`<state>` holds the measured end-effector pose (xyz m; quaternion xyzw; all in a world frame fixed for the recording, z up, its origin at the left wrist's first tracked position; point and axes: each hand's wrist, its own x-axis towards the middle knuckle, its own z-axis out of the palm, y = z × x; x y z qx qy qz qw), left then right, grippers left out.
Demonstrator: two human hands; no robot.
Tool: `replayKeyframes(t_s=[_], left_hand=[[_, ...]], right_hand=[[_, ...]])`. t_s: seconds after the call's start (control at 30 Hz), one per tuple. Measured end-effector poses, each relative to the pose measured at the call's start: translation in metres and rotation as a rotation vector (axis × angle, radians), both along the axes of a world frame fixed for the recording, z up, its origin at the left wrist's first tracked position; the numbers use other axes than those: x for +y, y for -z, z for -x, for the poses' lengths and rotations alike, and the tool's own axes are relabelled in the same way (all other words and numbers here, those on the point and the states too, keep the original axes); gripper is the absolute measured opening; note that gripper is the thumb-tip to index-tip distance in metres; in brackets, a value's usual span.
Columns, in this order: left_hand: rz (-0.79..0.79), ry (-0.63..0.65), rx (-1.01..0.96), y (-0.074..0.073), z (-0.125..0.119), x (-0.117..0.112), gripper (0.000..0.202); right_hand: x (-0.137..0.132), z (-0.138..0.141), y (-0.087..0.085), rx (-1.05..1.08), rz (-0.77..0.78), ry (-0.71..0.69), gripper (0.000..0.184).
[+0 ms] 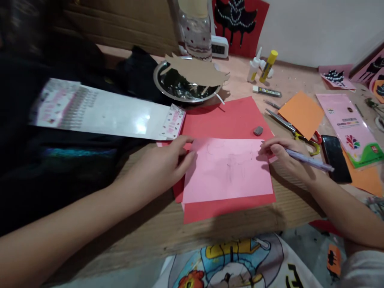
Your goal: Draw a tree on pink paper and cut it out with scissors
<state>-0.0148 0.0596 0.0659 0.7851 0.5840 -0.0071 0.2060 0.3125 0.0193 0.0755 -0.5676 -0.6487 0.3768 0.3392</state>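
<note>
A sheet of pink paper [228, 180] with faint pencil lines lies on top of red paper [222, 116] at the table's front. My left hand [171, 160] has its fingers and thumb closed at the sheet's upper left edge. At the right edge, my right hand [285, 156] grips a light purple pencil [312, 160], whose back end points right; its tip is hidden by the fingers. A small grey eraser lump [258, 130] rests on the red paper just above the pink sheet.
Left of the papers lies a long clear plastic sleeve [126, 114]. Behind them stands a metal bowl [186, 98] with cut cardboard [195, 70] over it. To the right are scissors [282, 120], orange paper [303, 114], a phone [336, 160], a pink packet [348, 124] and a glue stick [268, 66].
</note>
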Motion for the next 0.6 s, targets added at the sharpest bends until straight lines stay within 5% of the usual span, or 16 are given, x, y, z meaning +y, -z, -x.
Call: replayKeyframes(t_s=[0.2, 0.4, 0.6], left_hand=[[-0.002, -0.066, -0.156, 0.0, 0.007, -0.001, 0.044], [0.047, -0.205, -0.377, 0.0, 0.004, 0.007, 0.03], [-0.071, -0.089, -0.202, 0.014, 0.014, 0.01, 0.039]], right_hand=[[-0.007, -0.005, 0.009, 0.023, 0.047, 0.121, 0.035], [0.006, -0.016, 0.018, -0.118, -0.152, 0.096, 0.026], [0.009, -0.022, 0.027, -0.196, -0.101, 0.064, 0.024]])
